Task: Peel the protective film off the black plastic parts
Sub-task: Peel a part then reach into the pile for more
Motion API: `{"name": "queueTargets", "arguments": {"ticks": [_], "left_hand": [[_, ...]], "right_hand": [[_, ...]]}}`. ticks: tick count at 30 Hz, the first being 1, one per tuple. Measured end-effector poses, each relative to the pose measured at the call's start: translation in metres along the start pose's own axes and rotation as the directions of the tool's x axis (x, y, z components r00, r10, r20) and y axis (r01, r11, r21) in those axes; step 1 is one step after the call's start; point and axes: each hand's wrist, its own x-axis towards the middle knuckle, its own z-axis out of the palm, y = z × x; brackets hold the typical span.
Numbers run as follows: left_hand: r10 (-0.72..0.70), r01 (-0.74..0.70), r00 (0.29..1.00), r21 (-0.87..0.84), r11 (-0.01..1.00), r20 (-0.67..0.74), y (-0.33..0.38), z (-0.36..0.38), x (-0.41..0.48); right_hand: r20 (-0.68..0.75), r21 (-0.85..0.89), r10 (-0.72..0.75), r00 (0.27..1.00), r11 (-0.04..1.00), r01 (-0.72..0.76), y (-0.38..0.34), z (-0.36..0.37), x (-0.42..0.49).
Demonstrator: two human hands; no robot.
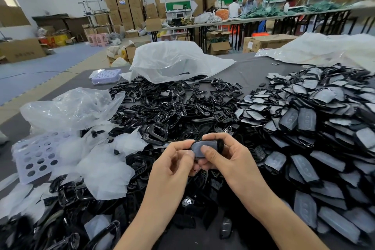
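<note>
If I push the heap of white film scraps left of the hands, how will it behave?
Probably very light and floppy: the film scraps lie crumpled and translucent over black frames. A push would likely bunch or scatter them, not slide them as one heap. They could snag on the frames' edges.

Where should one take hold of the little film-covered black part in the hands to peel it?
Probably by its thin side edges, from left and right, as the left hand and right hand pinch the black part. It is flat, film side up, so an edge grip leaves the film free to lift.
</note>
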Motion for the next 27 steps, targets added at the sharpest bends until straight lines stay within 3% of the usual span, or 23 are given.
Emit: {"name": "queueTargets", "arguments": {"ticks": [7, 15, 27], "left_hand": [[-0.008, 0.010, 1.000, 0.052, 0.999, -0.026, -0.0023, -0.0032, 0.0029], [0.020, -0.019, 1.000, 0.035, 0.999, -0.023, 0.0030, -0.0052, 0.0031], [0.035, -0.036, 0.999, 0.078, 0.996, 0.021, 0.0035, -0.0032, -0.0009]], "right_hand": [[0.021, -0.017, 0.000, 1.000, 1.000, 0.001, 0.0014, 0.0028, -0.0016], [0.060, 0.159, 0.037, 0.998, 0.986, -0.046, 0.0007, 0.0067, -0.0021], [0.068, 0.147, 0.127, 0.990, 0.980, -0.136, -0.0003, 0.0055, -0.0008]]}}
